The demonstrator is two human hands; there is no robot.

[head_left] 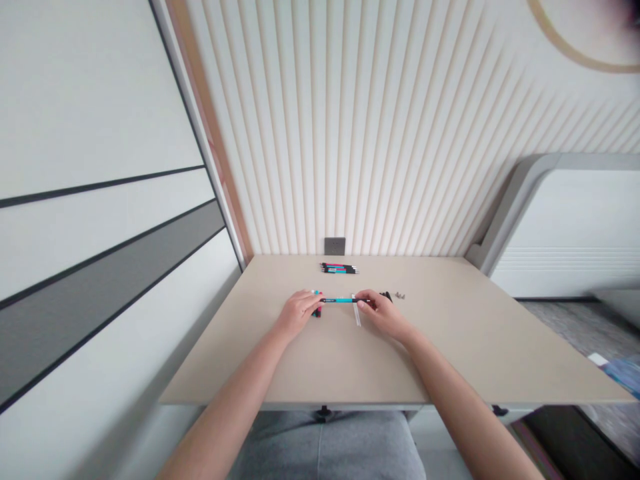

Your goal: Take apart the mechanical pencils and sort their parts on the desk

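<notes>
A black and blue pen (344,300) lies level between my two hands, just above the desk. My left hand (299,310) pinches its left end, and my right hand (379,311) has its fingers closed on the right end. Under and beside the left fingers are some black, pink and blue pen parts (319,311), partly hidden by the hand. Thin clear or white refill-like tubes (357,316) lie by my right fingertips. Small black parts (385,296) and little metallic pieces, perhaps springs (400,295), sit just beyond the right hand.
Several black, pink and blue pens (339,269) lie in a row near the back of the beige desk (240,367). A dark socket plate (335,246) is on the ribbed wall behind. A white cabinet stands to the left, and a bed (565,220) is at the right.
</notes>
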